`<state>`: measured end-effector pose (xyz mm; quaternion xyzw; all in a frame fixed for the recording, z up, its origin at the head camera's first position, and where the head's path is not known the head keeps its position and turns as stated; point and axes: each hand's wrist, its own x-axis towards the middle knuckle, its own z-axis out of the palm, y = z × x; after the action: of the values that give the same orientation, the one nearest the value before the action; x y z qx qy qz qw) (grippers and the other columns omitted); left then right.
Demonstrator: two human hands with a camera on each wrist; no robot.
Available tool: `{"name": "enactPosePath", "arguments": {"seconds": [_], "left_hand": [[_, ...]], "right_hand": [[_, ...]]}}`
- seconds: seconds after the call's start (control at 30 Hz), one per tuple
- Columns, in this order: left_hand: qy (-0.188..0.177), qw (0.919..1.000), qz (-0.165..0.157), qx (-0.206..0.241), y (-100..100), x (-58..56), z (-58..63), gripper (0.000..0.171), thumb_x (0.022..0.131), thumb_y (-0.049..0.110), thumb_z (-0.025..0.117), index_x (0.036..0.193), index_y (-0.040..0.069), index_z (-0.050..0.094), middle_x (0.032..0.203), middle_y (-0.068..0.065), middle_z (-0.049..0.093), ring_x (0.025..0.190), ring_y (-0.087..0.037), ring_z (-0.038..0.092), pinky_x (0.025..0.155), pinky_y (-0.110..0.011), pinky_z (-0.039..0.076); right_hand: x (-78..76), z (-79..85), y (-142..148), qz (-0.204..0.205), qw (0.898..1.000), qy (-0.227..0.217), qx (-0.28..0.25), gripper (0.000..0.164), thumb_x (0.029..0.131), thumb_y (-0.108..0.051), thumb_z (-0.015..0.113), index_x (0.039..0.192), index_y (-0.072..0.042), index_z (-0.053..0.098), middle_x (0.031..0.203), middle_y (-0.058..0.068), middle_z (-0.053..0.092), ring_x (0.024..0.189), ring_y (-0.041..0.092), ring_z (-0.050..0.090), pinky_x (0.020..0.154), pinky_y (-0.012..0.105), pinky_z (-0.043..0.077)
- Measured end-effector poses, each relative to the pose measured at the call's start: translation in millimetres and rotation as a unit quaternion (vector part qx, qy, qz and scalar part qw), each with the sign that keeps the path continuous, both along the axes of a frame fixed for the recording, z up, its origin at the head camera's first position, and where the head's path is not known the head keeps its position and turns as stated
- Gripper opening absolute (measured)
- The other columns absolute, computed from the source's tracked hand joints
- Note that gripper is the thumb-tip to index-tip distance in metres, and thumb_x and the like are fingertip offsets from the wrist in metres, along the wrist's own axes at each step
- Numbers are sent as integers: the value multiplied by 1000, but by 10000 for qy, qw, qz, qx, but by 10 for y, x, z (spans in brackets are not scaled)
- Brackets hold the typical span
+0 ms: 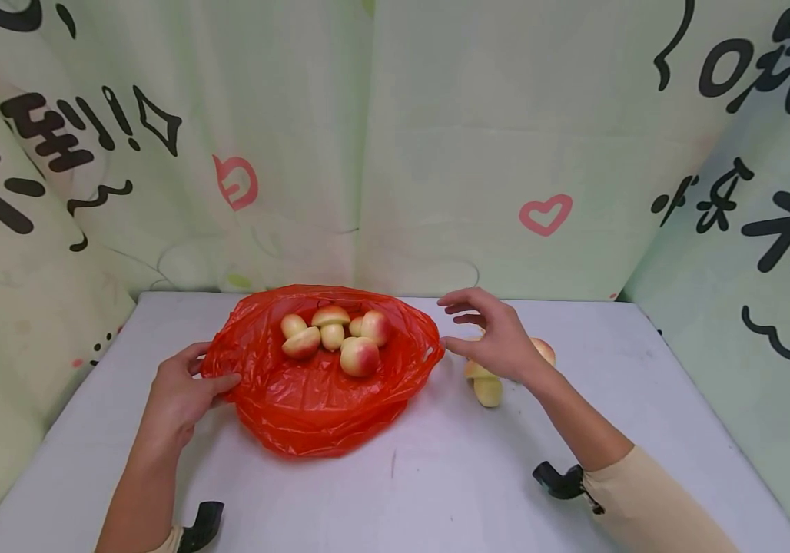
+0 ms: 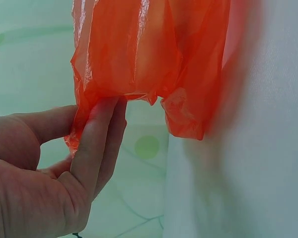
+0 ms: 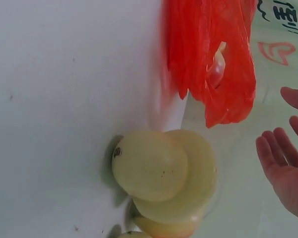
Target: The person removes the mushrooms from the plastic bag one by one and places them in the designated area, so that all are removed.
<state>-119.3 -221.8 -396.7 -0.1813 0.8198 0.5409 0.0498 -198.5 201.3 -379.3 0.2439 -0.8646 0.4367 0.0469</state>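
A red plastic bag (image 1: pixel 319 418) lies on the table, its mouth spread open, with several toy mushrooms (image 1: pixel 360 356) with pink-and-yellow caps and pale stems inside. My left hand (image 1: pixel 177 388) pinches the bag's left rim between thumb and fingers; the left wrist view shows the thin red film (image 2: pixel 134 54) between them. Beyond the opposite rim, my right hand (image 1: pixel 495 334) hovers with parted, slightly bent fingers and holds nothing. Under that hand and forearm, more mushrooms (image 1: pixel 488 390) lie on the table, partly hidden; one shows its stem end (image 3: pixel 149 166) up close in the right wrist view.
The white table (image 1: pixel 395 507) reaches back to a pale green curtain (image 1: pixel 436 153) with black lettering and pink hearts, which also closes off both sides. A black wrist mount (image 1: pixel 203 526) sticks out at my left wrist, another (image 1: pixel 558 481) at my right.
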Motion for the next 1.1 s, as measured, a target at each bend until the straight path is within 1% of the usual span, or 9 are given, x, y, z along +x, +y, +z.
{"name": "enactPosePath", "arguments": {"seconds": [0.1,0.2,0.3,0.43,0.57,0.7,0.77,0.87,1.1], "left_hand": [[11,10000,-9,-6,0,0,-3,77,98,15,72,161,1,31,146,-29,46,111,-33,67,79,-30,65],[4,10000,-12,-15,-1,3,-10,77,98,15,72,161,1,31,146,-29,47,110,-32,67,78,-30,64],[-18,10000,-7,-12,2,6,-14,76,98,14,72,161,1,32,146,-29,47,110,-32,67,78,-29,64],[-34,10000,-6,3,10,3,-11,75,98,14,72,161,3,32,147,-28,47,109,-31,67,78,-28,64],[-31,10000,-3,-5,9,-2,-9,75,98,15,72,161,3,32,147,-28,47,109,-30,67,77,-27,64],[-53,10000,5,17,8,-4,-13,75,98,15,71,161,3,32,147,-27,47,109,-30,67,77,-27,64],[-60,10000,3,32,10,-9,-16,75,98,15,72,161,3,32,148,-27,46,109,-30,66,78,-27,64],[-54,10000,-8,30,14,-15,-25,75,98,16,72,161,3,33,147,-27,47,108,-30,67,78,-27,64],[-52,10000,-17,-7,13,-19,-34,75,98,16,73,160,4,34,146,-26,48,107,-29,67,78,-28,64]], "right_hand": [[-10,2,-100,135,9999,-15,-36,54,85,-9,86,134,-14,63,132,5,66,121,29,64,99,31,59],[-11,-7,-195,265,9996,-88,-101,54,85,-10,86,134,-14,63,132,9,66,120,30,66,99,44,60],[-11,-18,-277,428,9987,-163,-225,52,86,-9,85,133,-12,64,132,12,66,119,32,67,100,50,59],[-25,-40,-378,664,9972,-182,-285,49,87,-7,83,132,-12,66,131,11,65,119,35,66,99,52,59],[-38,-44,-483,819,9962,-273,-132,47,87,-6,83,131,-16,69,131,5,63,119,30,65,97,55,59],[-61,-57,-586,962,9946,-378,-40,45,87,-6,82,130,-11,69,132,11,63,120,34,65,99,56,58],[-84,-79,-628,1031,9940,-360,-16,45,87,-6,82,129,-8,69,131,14,64,120,39,65,99,56,58],[-110,-109,-677,1116,9931,-347,15,45,86,-5,83,129,-4,69,130,13,64,118,39,65,99,55,59],[-157,-130,-823,1190,9916,-357,348,43,86,-5,83,127,-6,70,129,10,65,116,33,65,97,51,60]]}}
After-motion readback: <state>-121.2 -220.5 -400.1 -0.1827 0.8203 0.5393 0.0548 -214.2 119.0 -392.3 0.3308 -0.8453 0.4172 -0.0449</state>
